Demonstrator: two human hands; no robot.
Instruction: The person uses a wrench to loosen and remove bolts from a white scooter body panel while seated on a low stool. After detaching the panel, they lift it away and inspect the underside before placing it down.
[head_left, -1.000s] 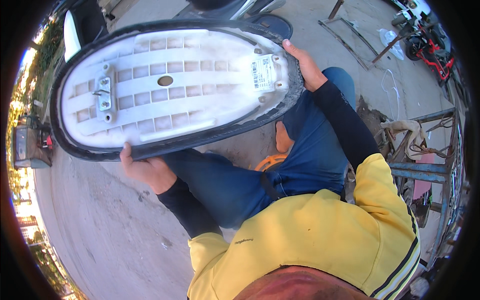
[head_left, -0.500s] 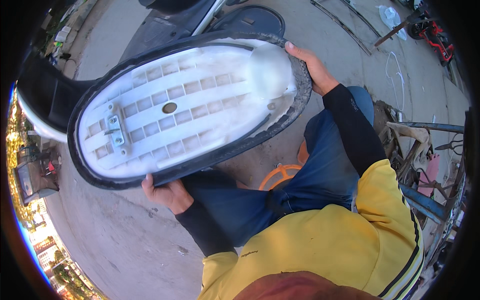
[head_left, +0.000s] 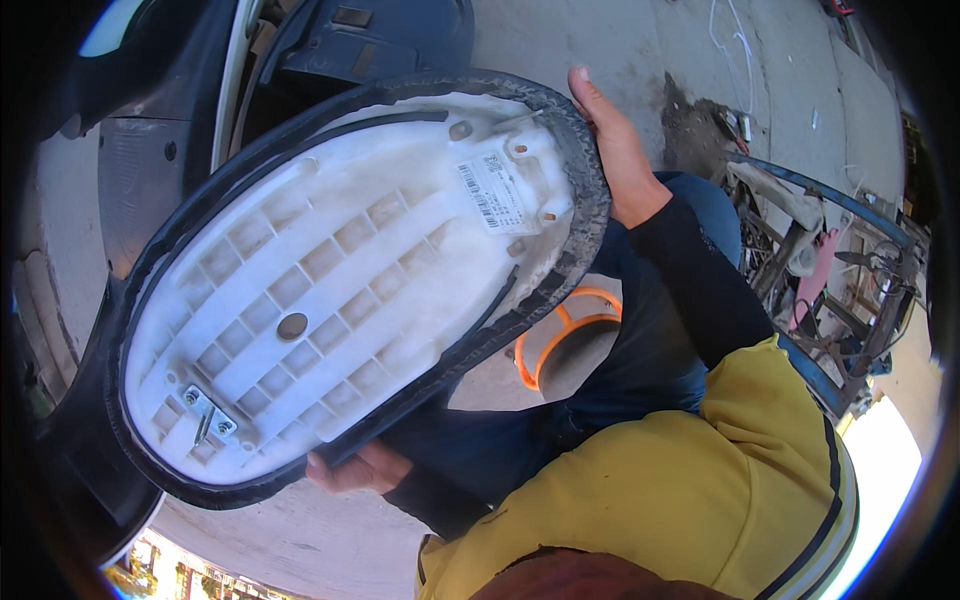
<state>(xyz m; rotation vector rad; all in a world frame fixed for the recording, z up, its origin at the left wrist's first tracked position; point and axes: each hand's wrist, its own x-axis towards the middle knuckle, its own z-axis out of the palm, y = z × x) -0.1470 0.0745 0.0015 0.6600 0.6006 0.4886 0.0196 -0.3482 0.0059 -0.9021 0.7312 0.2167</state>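
Note:
Between my hands I hold a scooter seat [head_left: 360,260], its underside facing me. A white ribbed plastic base fills a black cover edge. A metal latch bracket [head_left: 208,412] is bolted near the lower left end, and a paper label [head_left: 490,192] is stuck at the upper right end. My right hand [head_left: 625,150] grips the right end, thumb up along the rim, other fingers hidden behind. My left hand [head_left: 360,470] holds the lower edge with the thumb at the rim; its other fingers are mostly hidden under the seat.
Black scooter body panels [head_left: 370,40] lie just beyond the seat. An orange ring-shaped frame [head_left: 535,345] is on the ground by my legs. To the right stands a rusty metal frame [head_left: 850,210] with assorted scrap. A white cord [head_left: 735,50] lies on the concrete ground.
The seat has tilted, its left end dropping lower and its label coming into view. My left hand has moved down with it. The view has shifted as well.

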